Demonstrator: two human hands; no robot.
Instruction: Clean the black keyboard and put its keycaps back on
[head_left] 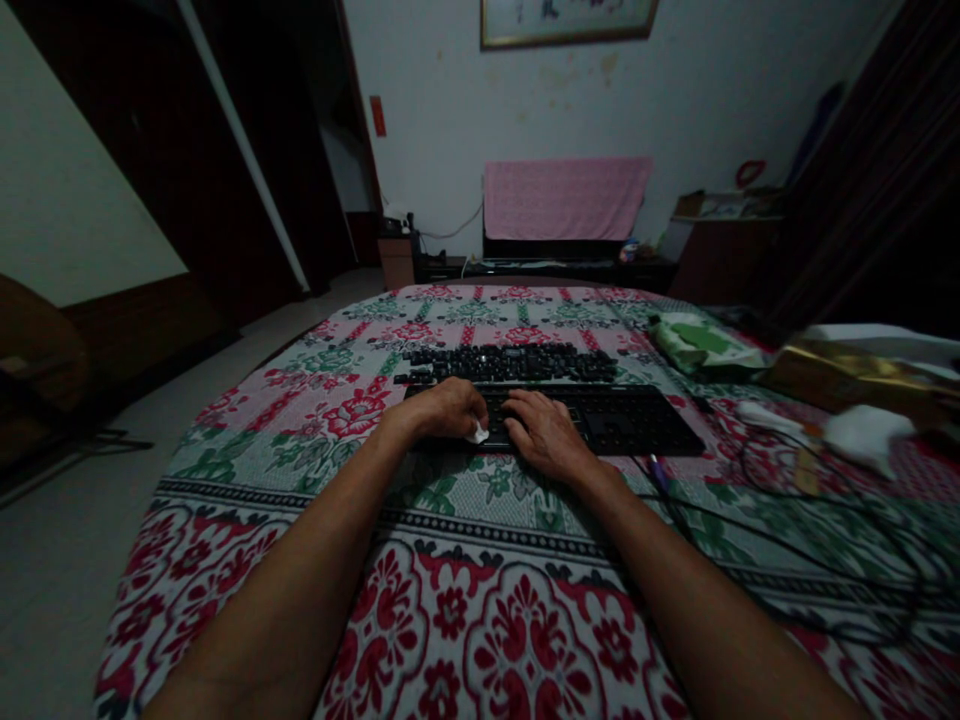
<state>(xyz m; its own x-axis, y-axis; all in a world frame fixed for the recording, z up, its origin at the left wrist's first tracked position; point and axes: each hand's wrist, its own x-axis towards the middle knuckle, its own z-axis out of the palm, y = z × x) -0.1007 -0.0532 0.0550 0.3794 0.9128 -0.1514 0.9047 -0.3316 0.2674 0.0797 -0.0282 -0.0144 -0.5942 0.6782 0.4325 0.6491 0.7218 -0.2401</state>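
Observation:
A black keyboard (645, 420) lies across the patterned cloth in front of me, its bed largely bare of keycaps. My left hand (454, 407) is over its left part, fingers closed on a small white tissue (478, 434) pressed against the keyboard's near side. My right hand (546, 430) rests flat on the keyboard's middle, fingers stretched out and holding nothing. Just behind the keyboard, many loose black keycaps (517, 362) are spread in a long band. Both hands hide parts of the keyboard beneath them.
On the right of the tablecloth (450, 600) are a green-and-white wipes pack (701, 345), a gold box (862, 378), a crumpled white tissue (870, 437) and looping black cables (787, 510). A purple-tipped pen-like item (658, 472) lies near the keyboard. A pink cloth (566, 198) hangs by the far wall.

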